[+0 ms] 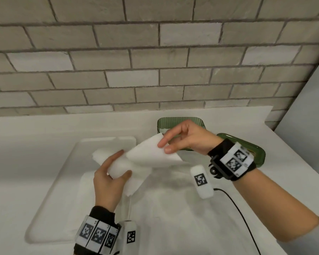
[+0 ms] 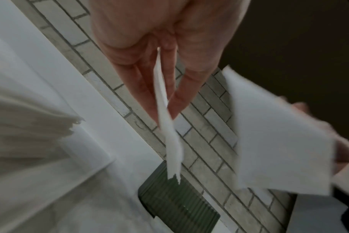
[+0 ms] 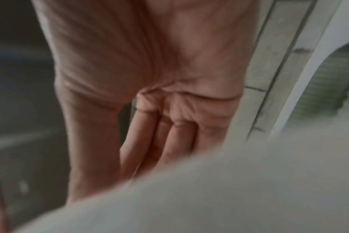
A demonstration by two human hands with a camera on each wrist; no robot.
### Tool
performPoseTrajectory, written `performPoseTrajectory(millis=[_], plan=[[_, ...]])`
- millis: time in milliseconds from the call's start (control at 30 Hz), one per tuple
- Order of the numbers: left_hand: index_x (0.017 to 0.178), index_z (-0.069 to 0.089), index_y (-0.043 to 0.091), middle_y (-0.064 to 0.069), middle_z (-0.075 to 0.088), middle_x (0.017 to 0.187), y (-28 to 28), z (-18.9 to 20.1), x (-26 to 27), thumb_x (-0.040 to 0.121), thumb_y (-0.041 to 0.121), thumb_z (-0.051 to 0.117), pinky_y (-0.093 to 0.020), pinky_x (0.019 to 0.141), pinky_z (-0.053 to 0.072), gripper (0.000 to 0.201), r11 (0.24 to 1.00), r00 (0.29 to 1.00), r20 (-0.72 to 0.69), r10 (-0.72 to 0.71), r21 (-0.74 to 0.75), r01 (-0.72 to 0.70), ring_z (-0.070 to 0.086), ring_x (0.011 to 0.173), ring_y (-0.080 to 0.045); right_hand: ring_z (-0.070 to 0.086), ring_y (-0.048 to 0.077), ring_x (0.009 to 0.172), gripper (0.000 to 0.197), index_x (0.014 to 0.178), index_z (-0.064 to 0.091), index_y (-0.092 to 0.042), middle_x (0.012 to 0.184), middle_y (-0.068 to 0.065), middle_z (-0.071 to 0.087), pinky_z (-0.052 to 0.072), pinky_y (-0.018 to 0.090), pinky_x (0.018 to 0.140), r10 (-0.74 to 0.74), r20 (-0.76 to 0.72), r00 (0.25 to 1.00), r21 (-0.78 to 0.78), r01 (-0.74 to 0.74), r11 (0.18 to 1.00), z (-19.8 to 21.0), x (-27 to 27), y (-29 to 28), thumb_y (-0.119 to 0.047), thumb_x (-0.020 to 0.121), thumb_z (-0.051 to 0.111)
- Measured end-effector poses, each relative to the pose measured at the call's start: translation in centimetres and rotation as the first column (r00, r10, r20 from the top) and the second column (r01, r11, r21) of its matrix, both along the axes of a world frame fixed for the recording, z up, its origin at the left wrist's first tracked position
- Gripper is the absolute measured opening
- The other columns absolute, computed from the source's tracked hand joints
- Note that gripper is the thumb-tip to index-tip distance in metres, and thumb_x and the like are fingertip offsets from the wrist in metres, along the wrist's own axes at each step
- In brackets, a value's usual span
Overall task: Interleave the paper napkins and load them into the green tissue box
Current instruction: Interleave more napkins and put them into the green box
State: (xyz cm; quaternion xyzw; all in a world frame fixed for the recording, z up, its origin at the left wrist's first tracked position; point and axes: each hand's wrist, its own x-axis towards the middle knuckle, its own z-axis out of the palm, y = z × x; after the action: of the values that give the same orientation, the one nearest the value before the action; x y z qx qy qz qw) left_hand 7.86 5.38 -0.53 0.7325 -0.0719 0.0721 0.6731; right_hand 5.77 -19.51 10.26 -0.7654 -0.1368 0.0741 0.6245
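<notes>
Pinching between both hands' fingers (image 1: 166, 142): a napkin (image 1: 147, 155).

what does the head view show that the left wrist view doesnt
Only the head view shows the green lid lying on the counter by the right wrist, the white tray under the work, and the right hand pinching the top napkin.

Only the left wrist view shows the stack of napkins edge-on, and the held napkin's edge pinched between thumb and fingers.

Both show the left hand gripping a napkin, the ribbed green tissue box and the grey brick wall.
</notes>
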Motion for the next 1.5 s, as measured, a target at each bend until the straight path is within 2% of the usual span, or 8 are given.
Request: performPoseTrajectory(millis=[167,367,733,900,1000,1067,1233,1500], plan=[[0.097,0.073,0.001,-0.007,0.077,0.082,-2.5,1.5,-0.8,0.088,-0.006,0.066,-0.019,0.065,0.052,0.013,0.972,0.982,-0.017,-0.19,-0.145,0.185,0.066,0.073,-0.004,0.065,0.016,0.067,0.029,0.089,0.076,-0.009,0.083,0.002,0.075,0.052,0.02,0.076,0.004,0.06,0.998,0.088,-0.01,0.996,2.7,-1.5,0.7,0.012,0.069,0.075],[0.121,0.068,0.015,-0.009,0.072,0.12,-3.0,3.8,-2.3,0.091,0.062,0.025,-0.028,0.086,0.059,0.071,0.748,0.869,-0.16,-0.469,-0.595,0.294,0.069,0.112,-0.02,0.052,0.023,0.064,0.029,0.094,0.077,-0.009,0.067,0.017,0.069,0.049,0.027,0.07,-0.189,0.092,0.978,-0.045,0.193,0.98,0.9,-1.1,2.0,0.001,0.068,0.084],[0.116,0.066,-0.001,-0.012,0.075,0.111,-0.8,2.8,-2.4,0.081,-0.003,0.069,-0.029,0.075,0.059,0.035,0.897,0.96,-0.073,-0.272,-0.381,0.225,0.071,0.105,-0.032,0.066,0.013,0.062,0.023,0.096,0.074,-0.009,0.067,-0.009,0.072,0.058,0.026,0.064,-0.222,0.068,0.973,-0.085,0.227,0.97,-0.1,-0.3,3.9,-0.003,0.074,0.081],[0.145,0.041,0.037,-0.001,0.064,0.132,2.5,2.2,-2.1,0.081,-0.008,0.071,-0.038,0.089,0.058,0.084,0.94,0.992,-0.01,-0.125,-0.321,0.115,0.065,0.116,-0.022,0.069,0.022,0.072,0.017,0.099,0.073,-0.007,0.093,0.011,0.072,0.058,0.024,0.064,-0.406,-0.065,0.911,-0.237,0.382,0.893,-4.4,2.2,0.6,-0.008,0.082,0.075],[0.15,0.02,0.05,0.03,0.066,0.117,4.0,2.1,-2.6,0.083,-0.014,0.067,-0.025,0.084,0.059,0.104,0.946,0.997,0.04,-0.067,-0.314,0.076,0.068,0.105,-0.004,0.064,0.02,0.077,0.032,0.113,0.07,-0.007,0.089,0.002,0.069,0.051,0.02,0.062,-0.318,-0.202,0.926,-0.628,0.126,0.768,-8.1,3.4,-1.2,-0.015,0.082,0.075],[0.15,0.029,0.041,0.04,0.064,0.108,4.7,1.9,-3.0,0.083,-0.013,0.067,-0.013,0.078,0.055,0.094,0.967,0.998,0.054,-0.02,-0.251,0.033,0.066,0.099,0.005,0.061,0.016,0.09,0.045,0.121,0.066,-0.012,0.105,0.001,0.066,0.048,0.019,0.07,-0.303,-0.231,0.925,-0.749,0.03,0.662,-10.4,3.6,-1.3,-0.021,0.079,0.078],[0.108,0.075,0.016,0.003,0.074,0.111,6.3,0.3,-3.2,0.083,-0.003,0.073,-0.012,0.071,0.054,0.031,0.989,0.999,-0.04,-0.012,-0.147,0.006,0.068,0.106,-0.015,0.055,0.017,0.103,0.054,0.121,0.064,-0.014,0.106,-0.001,0.056,0.039,0.021,0.084,-0.363,-0.091,0.927,-0.798,0.15,0.584,-13.8,5.0,-0.3,-0.037,0.075,0.079],[0.098,0.078,0.017,-0.002,0.076,0.102,6.0,-0.6,-3.1,0.079,-0.003,0.077,-0.019,0.065,0.057,0.028,0.988,0.996,-0.094,-0.013,-0.157,-0.002,0.072,0.095,-0.018,0.06,0.015,0.084,0.015,0.089,0.072,-0.013,0.085,-0.002,0.065,0.046,0.023,0.074,-0.357,-0.05,0.933,-0.719,0.215,0.661,-14.7,5.8,0.5,-0.018,0.076,0.078]])
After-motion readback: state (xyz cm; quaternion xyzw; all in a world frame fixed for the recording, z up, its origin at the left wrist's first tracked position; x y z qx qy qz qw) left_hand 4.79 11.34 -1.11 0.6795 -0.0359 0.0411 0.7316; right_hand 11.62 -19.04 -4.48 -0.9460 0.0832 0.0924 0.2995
